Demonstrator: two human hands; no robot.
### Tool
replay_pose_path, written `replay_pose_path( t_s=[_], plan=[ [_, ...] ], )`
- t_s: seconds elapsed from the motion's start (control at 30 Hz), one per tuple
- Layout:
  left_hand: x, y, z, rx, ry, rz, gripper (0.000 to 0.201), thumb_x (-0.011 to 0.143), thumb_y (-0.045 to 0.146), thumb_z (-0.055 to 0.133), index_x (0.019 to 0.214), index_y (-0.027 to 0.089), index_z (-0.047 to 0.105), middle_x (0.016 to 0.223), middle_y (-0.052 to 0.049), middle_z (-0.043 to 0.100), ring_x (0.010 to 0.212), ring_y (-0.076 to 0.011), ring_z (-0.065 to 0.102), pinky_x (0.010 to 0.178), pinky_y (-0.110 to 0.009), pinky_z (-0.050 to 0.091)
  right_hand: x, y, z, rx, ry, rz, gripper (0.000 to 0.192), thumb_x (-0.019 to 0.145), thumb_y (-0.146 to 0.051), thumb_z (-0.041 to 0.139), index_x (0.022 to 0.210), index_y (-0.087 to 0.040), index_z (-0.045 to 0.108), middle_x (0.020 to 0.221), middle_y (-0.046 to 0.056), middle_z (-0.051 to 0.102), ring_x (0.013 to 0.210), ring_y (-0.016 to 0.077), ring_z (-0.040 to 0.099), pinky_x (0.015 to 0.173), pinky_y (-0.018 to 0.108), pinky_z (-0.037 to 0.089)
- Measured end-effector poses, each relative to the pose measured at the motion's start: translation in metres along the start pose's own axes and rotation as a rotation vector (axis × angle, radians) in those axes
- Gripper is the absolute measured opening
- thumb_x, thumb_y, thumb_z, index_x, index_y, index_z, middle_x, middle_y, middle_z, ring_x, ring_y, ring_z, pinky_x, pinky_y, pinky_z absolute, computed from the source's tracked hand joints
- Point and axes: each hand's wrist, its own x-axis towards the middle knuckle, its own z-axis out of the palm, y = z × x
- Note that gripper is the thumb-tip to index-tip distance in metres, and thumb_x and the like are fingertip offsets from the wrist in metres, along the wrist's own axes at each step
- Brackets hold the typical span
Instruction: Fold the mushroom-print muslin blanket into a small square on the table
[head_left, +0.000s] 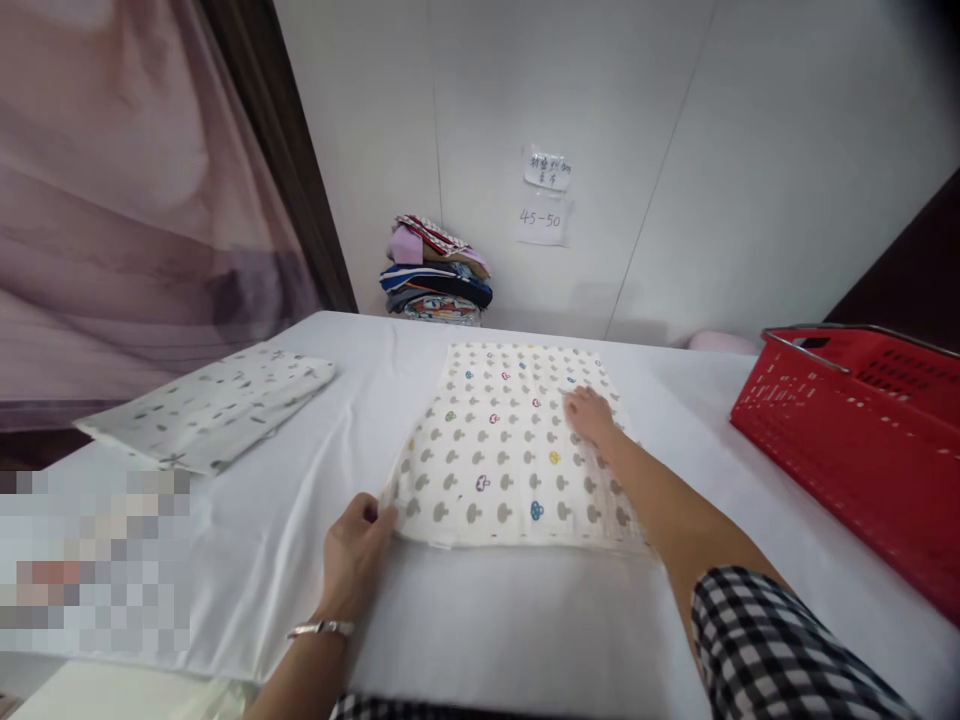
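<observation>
A white cloth [495, 440] printed with grey mushrooms and a few coloured ones lies spread on the white-covered table. At its near left corner, my left hand [358, 540] pinches the edge between thumb and fingers; a silver bracelet circles that wrist. My right hand [591, 412] rests on the cloth near its right side, fingers laid against the fabric, holding nothing that I can see. Creases run through the cloth below the right hand, along its right edge.
Another folded white cloth [217, 405] with small dark marks lies at the left. A red plastic basket [832, 470] with a metal handle stands at the right. Folded fabrics [435, 275] are stacked by the wall, under paper notes [544, 218]. A pink curtain [142, 200] hangs left.
</observation>
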Motion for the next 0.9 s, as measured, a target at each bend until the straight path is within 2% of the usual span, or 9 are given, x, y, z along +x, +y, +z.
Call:
replay_pose_path(
  t_s=[0.1, 0.2, 0.37, 0.47, 0.53, 0.63, 0.7, 0.83, 0.9],
  plan=[
    [0.0, -0.001, 0.0, -0.019, -0.012, -0.02, 0.024, 0.072, 0.042, 0.047, 0.062, 0.021, 0.043, 0.049, 0.004, 0.043, 0.053, -0.0149, 0.045, 0.05, -0.025, 0.03, 0.008, -0.001, -0.001, 0.013, -0.014, -0.02, 0.039, 0.093, -0.037, 0.031, 0.126, -0.033, 0.05, 0.138, 0.001, 0.043, 0.128, 0.0229, 0.033, 0.105, 0.041, 0.028],
    [0.001, -0.004, 0.0, -0.039, -0.035, -0.032, 0.025, 0.072, 0.043, 0.047, 0.062, 0.021, 0.043, 0.048, 0.005, 0.043, 0.052, -0.0143, 0.044, 0.05, -0.024, 0.03, 0.018, -0.008, -0.003, 0.009, -0.007, 0.06, 0.043, 0.094, -0.033, 0.024, 0.129, -0.027, 0.048, 0.134, 0.009, 0.045, 0.127, 0.0283, 0.035, 0.102, 0.05, 0.027],
    [0.002, -0.007, 0.002, -0.059, -0.053, -0.053, 0.024, 0.072, 0.042, 0.047, 0.062, 0.021, 0.043, 0.049, 0.005, 0.042, 0.052, -0.0138, 0.042, 0.05, -0.024, 0.03, 0.036, -0.027, -0.001, 0.029, -0.076, -0.123, 0.044, 0.093, -0.044, 0.027, 0.131, -0.033, 0.045, 0.142, 0.0, 0.039, 0.132, 0.0236, 0.029, 0.106, 0.041, 0.024],
    [0.003, -0.008, 0.003, -0.061, -0.056, -0.063, 0.025, 0.072, 0.043, 0.047, 0.062, 0.021, 0.041, 0.049, 0.005, 0.04, 0.052, -0.0137, 0.041, 0.05, -0.024, 0.03, 0.047, -0.029, -0.003, 0.01, -0.086, -0.008, 0.047, 0.094, -0.037, 0.019, 0.131, -0.027, 0.046, 0.141, 0.006, 0.04, 0.131, 0.0279, 0.031, 0.103, 0.05, 0.026],
    [0.002, -0.008, 0.003, -0.067, -0.063, -0.082, 0.025, 0.071, 0.043, 0.047, 0.061, 0.021, 0.039, 0.048, 0.005, 0.04, 0.052, -0.0138, 0.041, 0.05, -0.024, 0.03, 0.054, -0.03, -0.004, -0.004, -0.069, 0.036, 0.046, 0.093, -0.037, 0.023, 0.131, -0.025, 0.047, 0.141, 0.009, 0.04, 0.131, 0.0312, 0.03, 0.101, 0.053, 0.026],
    [0.0, -0.005, 0.001, -0.097, -0.053, -0.091, 0.027, 0.07, 0.045, 0.047, 0.06, 0.022, 0.039, 0.047, 0.005, 0.039, 0.052, -0.0141, 0.04, 0.051, -0.024, 0.03, 0.065, -0.033, -0.001, 0.03, -0.109, -0.136, 0.045, 0.091, -0.044, 0.031, 0.132, -0.032, 0.045, 0.147, 0.001, 0.033, 0.135, 0.0275, 0.023, 0.105, 0.047, 0.024],
    [-0.001, -0.003, 0.0, -0.117, -0.032, -0.078, 0.029, 0.07, 0.047, 0.047, 0.06, 0.022, 0.038, 0.048, 0.005, 0.037, 0.052, -0.014, 0.039, 0.051, -0.024, 0.03, 0.073, -0.028, 0.001, 0.05, -0.14, -0.143, 0.046, 0.092, -0.046, 0.028, 0.134, -0.033, 0.042, 0.149, -0.001, 0.028, 0.136, 0.0253, 0.023, 0.106, 0.045, 0.022],
    [-0.003, -0.002, 0.0, -0.142, -0.023, -0.084, 0.029, 0.069, 0.047, 0.048, 0.059, 0.022, 0.038, 0.047, 0.005, 0.036, 0.051, -0.0139, 0.038, 0.051, -0.024, 0.03, 0.091, 0.007, -0.001, 0.028, -0.136, 0.112, 0.049, 0.092, -0.044, 0.023, 0.135, -0.028, 0.042, 0.147, 0.005, 0.032, 0.132, 0.0293, 0.028, 0.103, 0.052, 0.023],
    [-0.003, -0.003, 0.0, -0.148, -0.024, -0.096, 0.029, 0.069, 0.048, 0.049, 0.058, 0.022, 0.038, 0.047, 0.005, 0.036, 0.051, -0.0141, 0.038, 0.05, -0.024, 0.03, 0.096, 0.029, -0.003, 0.022, -0.121, 0.169, 0.048, 0.092, -0.043, 0.024, 0.133, -0.027, 0.044, 0.145, 0.007, 0.035, 0.13, 0.0297, 0.032, 0.101, 0.053, 0.025]
  ],
)
